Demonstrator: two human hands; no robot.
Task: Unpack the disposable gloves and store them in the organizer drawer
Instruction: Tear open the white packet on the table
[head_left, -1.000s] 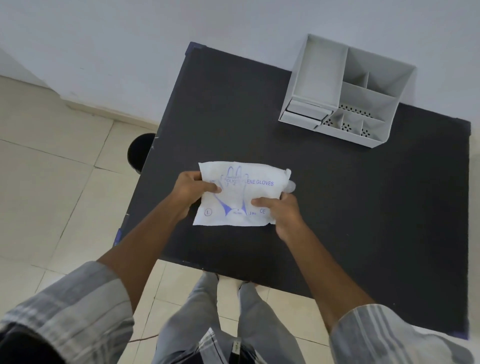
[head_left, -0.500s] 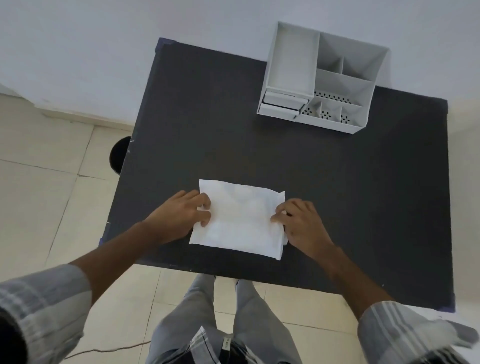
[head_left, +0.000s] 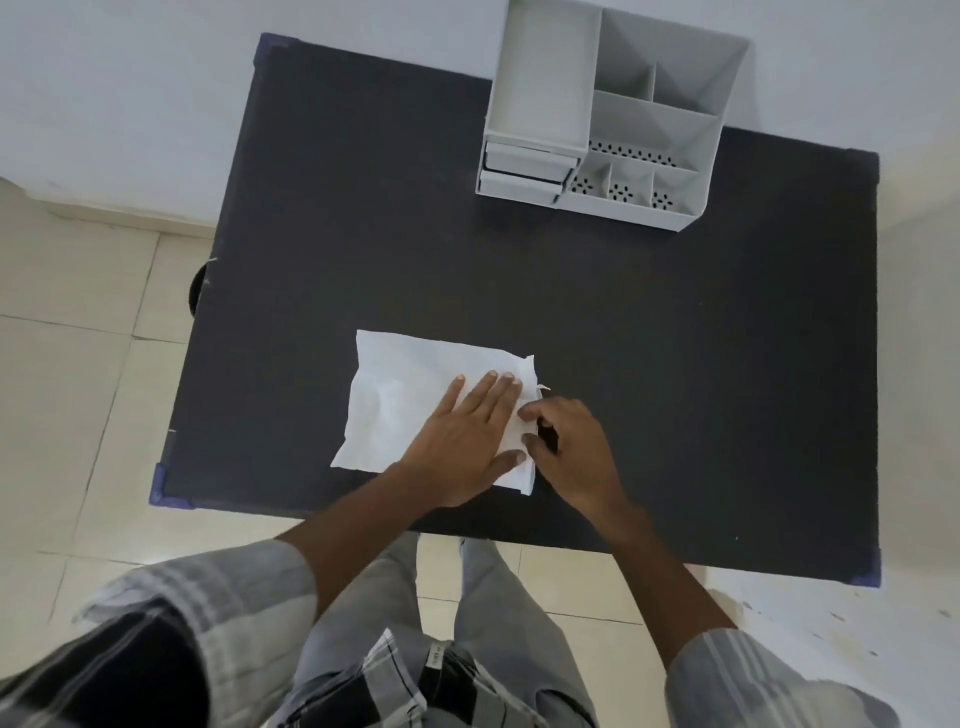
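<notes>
A white packet of disposable gloves (head_left: 400, 400) lies flat, plain side up, on the black table (head_left: 675, 364) near its front edge. My left hand (head_left: 467, 441) rests flat on the packet's right half, fingers spread. My right hand (head_left: 571, 447) pinches the packet's right edge between thumb and forefinger. At the table's far side stands a grey desk organizer (head_left: 608, 104) with two small closed drawers (head_left: 524, 174) stacked at its front left.
The organizer has open compartments of different sizes above and right of the drawers. A pale wall rises behind the table. Tiled floor lies on the left, with a dark round object (head_left: 196, 291) partly hidden under the table's left edge.
The packet was flipped from printed side up to plain side up and laid on the table. My left hand slid from its left edge onto its right half; my right hand now pinches the right edge.
</notes>
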